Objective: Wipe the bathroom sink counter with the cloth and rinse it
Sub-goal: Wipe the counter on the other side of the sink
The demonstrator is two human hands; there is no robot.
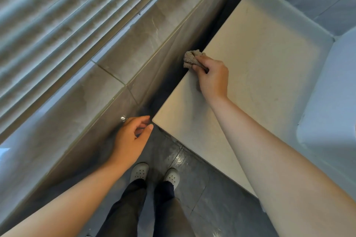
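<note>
In the middle of the frame the right hand [212, 75] grips the crumpled brownish cloth [190, 59], its fingers [199, 64] clamped round it, and holds it against the left edge of the pale counter [260, 73], beside the dark gap along the grey tiled wall [115, 63]. Left of centre and lower down, the left hand [131, 138] hangs just beside the counter's near corner, fingers [143, 119] loosely curled and slightly apart, holding nothing. Two white clogs [139, 171] stand on the dark tiled floor [202, 188] at the bottom, slatted blinds [48, 15] fill the upper left, and a white basin [331, 111] shows at the right edge.
</note>
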